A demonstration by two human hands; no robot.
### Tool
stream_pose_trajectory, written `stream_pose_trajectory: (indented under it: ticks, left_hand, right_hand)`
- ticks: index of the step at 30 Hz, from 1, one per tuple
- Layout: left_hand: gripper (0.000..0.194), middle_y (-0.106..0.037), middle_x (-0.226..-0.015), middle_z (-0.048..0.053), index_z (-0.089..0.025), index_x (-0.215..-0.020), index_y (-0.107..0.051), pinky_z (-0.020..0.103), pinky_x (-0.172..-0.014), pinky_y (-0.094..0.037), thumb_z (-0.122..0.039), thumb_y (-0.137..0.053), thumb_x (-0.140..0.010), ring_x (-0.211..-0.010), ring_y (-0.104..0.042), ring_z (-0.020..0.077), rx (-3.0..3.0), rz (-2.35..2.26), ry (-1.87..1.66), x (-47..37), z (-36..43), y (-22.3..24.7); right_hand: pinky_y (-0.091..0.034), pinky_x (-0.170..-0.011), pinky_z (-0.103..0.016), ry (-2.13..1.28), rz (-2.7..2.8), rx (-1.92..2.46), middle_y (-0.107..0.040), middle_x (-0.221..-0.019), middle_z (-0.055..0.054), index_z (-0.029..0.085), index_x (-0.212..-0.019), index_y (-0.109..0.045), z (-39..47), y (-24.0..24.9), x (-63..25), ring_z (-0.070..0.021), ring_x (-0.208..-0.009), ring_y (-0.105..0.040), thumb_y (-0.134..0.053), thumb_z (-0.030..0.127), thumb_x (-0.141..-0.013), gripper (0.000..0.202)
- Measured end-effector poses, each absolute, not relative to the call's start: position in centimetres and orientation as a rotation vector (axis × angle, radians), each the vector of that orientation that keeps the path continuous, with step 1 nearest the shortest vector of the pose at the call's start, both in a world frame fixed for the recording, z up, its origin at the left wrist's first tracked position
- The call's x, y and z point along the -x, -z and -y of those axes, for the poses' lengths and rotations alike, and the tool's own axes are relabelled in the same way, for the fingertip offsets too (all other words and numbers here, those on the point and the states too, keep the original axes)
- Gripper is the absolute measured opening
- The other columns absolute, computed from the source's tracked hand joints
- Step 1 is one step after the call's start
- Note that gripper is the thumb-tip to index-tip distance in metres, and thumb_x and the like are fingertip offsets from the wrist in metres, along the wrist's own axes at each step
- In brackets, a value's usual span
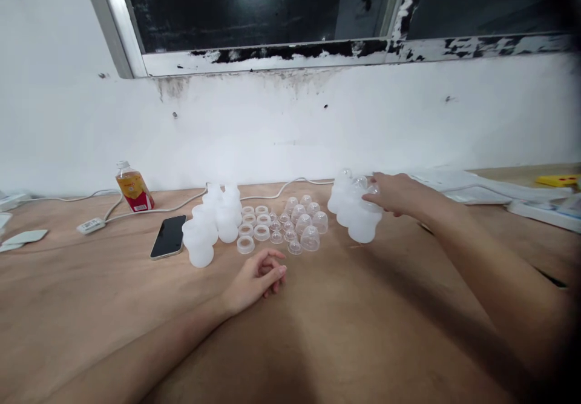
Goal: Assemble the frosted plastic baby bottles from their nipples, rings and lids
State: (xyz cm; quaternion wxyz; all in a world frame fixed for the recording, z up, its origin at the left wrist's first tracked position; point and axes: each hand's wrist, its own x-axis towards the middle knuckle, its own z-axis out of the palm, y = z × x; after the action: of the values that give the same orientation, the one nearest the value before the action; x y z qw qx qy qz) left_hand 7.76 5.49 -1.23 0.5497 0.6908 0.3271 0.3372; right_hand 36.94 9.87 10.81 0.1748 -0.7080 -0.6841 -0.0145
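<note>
White translucent baby bottles topped with clear domed caps (361, 182) stand in a cluster at the right of the middle. My right hand (393, 193) reaches to this cluster, its thumb and fingers closed around the domed cap of a bottle (362, 227) on the near right side. Some of its fingers are hidden behind the cap. On the wooden table, my left hand (255, 278) rests with its fingers loosely bent, the thumb apart and nothing held. Just beyond it are clear rings (246, 245), small clear nipples (295, 247) and loose domed caps (310, 239).
More white bottles (201, 252), without caps, stand left of the rings. Beside them lies a phone (167, 237). A drink bottle (135, 187) and a white power strip (91, 226) with cables sit further left. Plastic bags (458, 187) lie at the right, against the wall.
</note>
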Motion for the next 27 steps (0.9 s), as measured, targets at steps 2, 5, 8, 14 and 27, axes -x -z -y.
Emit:
stream_pose_trajectory:
  ticks: [2, 5, 8, 14, 27]
  left_hand:
    - [0.03, -0.052, -0.072, 0.001, -0.016, -0.099, -0.042, 0.018, -0.044, -0.037, -0.038, -0.043, -0.079, -0.055, -0.049, 0.0081, -1.777, -0.838, -0.804, -7.6, -5.2, 0.9]
    - [0.03, -0.057, -0.083, 0.005, -0.017, -0.102, -0.046, 0.027, -0.061, -0.044, -0.038, -0.042, -0.08, -0.072, -0.054, 0.0155, -2.259, -0.951, -0.75, -7.2, -4.7, 0.0]
    - [0.039, -0.053, -0.109, 0.012, -0.016, -0.11, -0.047, 0.04, -0.086, -0.036, -0.039, -0.041, -0.079, -0.102, -0.047, 0.0262, -2.713, -0.968, -0.6, -6.6, -4.5, -0.7]
    - [0.056, -0.021, -0.136, 0.016, -0.006, -0.129, -0.023, 0.038, -0.103, -0.019, -0.041, -0.026, -0.085, -0.127, -0.014, 0.0221, -2.776, -0.962, -0.394, -4.9, -4.6, -0.5]
    - [0.059, -0.02, -0.137, 0.013, -0.008, -0.131, -0.019, 0.034, -0.104, -0.022, -0.04, -0.033, -0.083, -0.127, -0.017, 0.019, -2.694, -0.884, -0.36, -4.5, -4.6, 0.3]
  right_hand:
    - [-0.04, -0.053, -0.038, 0.241, 1.927, 2.17, -0.054, -0.087, -0.021, 0.012, -0.103, -0.047, -8.7, -11.5, -35.9, -0.0322, -0.069, -0.057, -0.052, 0.04, -0.071, 0.043]
    - [-0.041, -0.065, -0.049, 0.474, 1.932, 2.029, -0.042, -0.116, -0.021, 0.021, -0.127, -0.025, -6.7, -12.6, -33.4, -0.0388, -0.085, -0.053, -0.048, 0.045, -0.073, 0.063]
    - [-0.04, -0.083, -0.045, 0.274, 2.24, 1.537, -0.036, -0.129, -0.011, 0.025, -0.13, -0.021, -5.0, -11.6, -29.9, -0.0322, -0.101, -0.049, -0.041, 0.041, -0.078, 0.058]
    - [-0.028, -0.099, -0.042, -0.114, 2.682, 1.183, -0.025, -0.135, -0.015, 0.007, -0.13, -0.028, -3.5, -2.2, -24.2, -0.0289, -0.123, -0.023, -0.038, 0.037, -0.08, 0.059]
    - [-0.028, -0.1, -0.041, -0.064, 2.652, 1.144, -0.03, -0.132, -0.017, 0.002, -0.126, -0.033, -3.4, 1.2, -23.6, -0.0234, -0.123, -0.025, -0.03, 0.029, -0.083, 0.051]
